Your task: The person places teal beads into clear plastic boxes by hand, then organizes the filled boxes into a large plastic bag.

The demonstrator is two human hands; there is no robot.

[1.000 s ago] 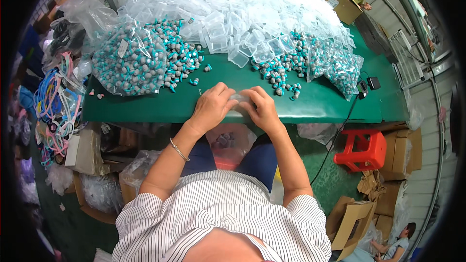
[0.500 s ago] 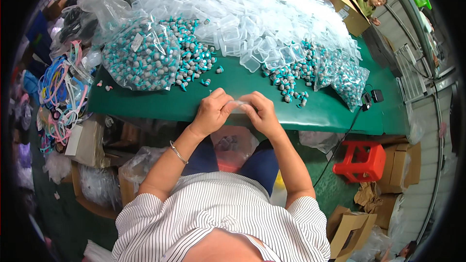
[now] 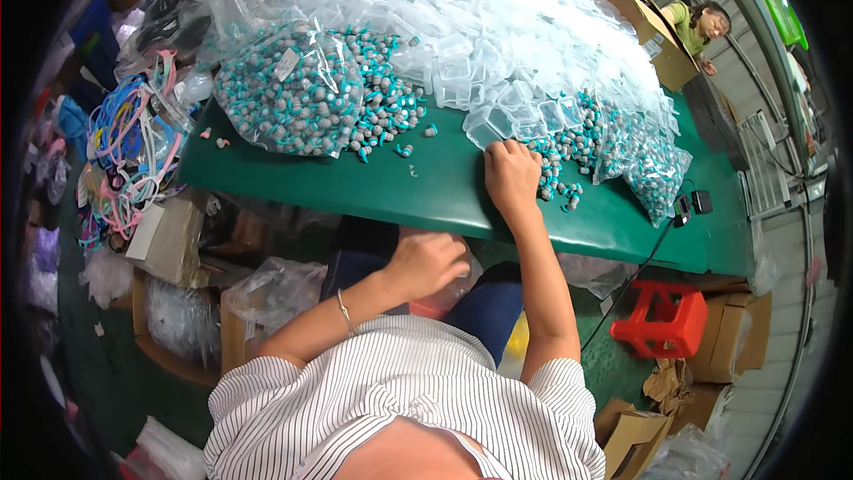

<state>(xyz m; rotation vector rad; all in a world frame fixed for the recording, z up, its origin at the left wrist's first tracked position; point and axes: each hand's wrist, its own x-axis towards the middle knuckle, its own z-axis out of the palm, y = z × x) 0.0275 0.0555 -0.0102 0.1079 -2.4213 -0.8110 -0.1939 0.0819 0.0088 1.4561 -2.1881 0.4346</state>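
My right hand [image 3: 514,176] reaches over the green table. Its fingers are bent down and drawn together at the near edge of a clear plastic box [image 3: 485,128], beside small grey-and-teal pieces [image 3: 569,153]. Whatever lies under those fingertips is hidden. Lower down, my left hand [image 3: 428,263], with a bangle on the wrist, is curled in front of the table edge above my lap. It is slightly blurred, and its contents cannot be made out. Below it, a reddish container with a clear plastic bag [image 3: 460,283] partly shows between my knees.
A large heap of clear boxes [image 3: 533,27] covers the back of the green table [image 3: 355,187]. Bags of grey-and-teal pieces lie left [image 3: 293,93] and right [image 3: 644,160]. A black cable with adapters [image 3: 693,204], red stool [image 3: 662,320], and colourful headbands [image 3: 133,142] are nearby. Another person [image 3: 697,27] is far right.
My hands were together at the table edge, with a small clear item between them. Now they are apart: the right reaches forward to the boxes, the left is lower, over my lap.
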